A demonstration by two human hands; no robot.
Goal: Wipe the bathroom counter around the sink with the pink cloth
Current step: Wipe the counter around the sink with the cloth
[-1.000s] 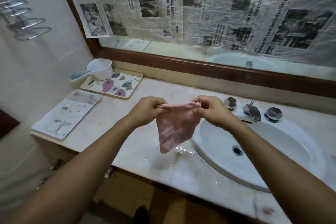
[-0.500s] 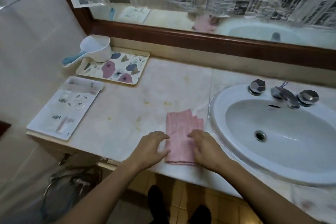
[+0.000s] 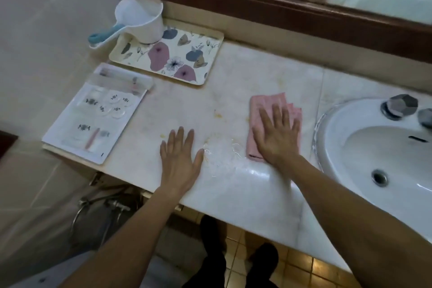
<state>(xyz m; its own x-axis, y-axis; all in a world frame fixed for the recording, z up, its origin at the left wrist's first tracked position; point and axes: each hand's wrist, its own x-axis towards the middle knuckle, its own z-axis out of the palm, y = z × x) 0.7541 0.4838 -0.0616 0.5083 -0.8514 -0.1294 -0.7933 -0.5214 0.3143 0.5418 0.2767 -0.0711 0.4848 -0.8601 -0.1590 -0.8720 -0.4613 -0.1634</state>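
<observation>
The folded pink cloth [image 3: 264,105] lies flat on the pale marble counter [image 3: 245,72], just left of the white oval sink [image 3: 332,145]. My right hand [image 3: 275,134] presses palm-down on the cloth with fingers spread, covering its lower half. My left hand [image 3: 180,159] rests flat on the bare counter to the left of the cloth, fingers apart, holding nothing. A small wet patch [image 3: 222,152] and yellowish stains [image 3: 218,114] sit on the counter between my hands.
A floral tray [image 3: 198,63] with a white scoop [image 3: 142,18] on its corner stands at the back left. A white packaged sheet [image 3: 93,112] lies at the counter's left end. Chrome tap knobs [image 3: 399,106] sit behind the sink. The mirror's wooden frame [image 3: 280,9] runs along the back.
The cloth went from held up in both hands to lying folded on the counter. My left hand has let go and moved left; my right hand now lies flat on the cloth.
</observation>
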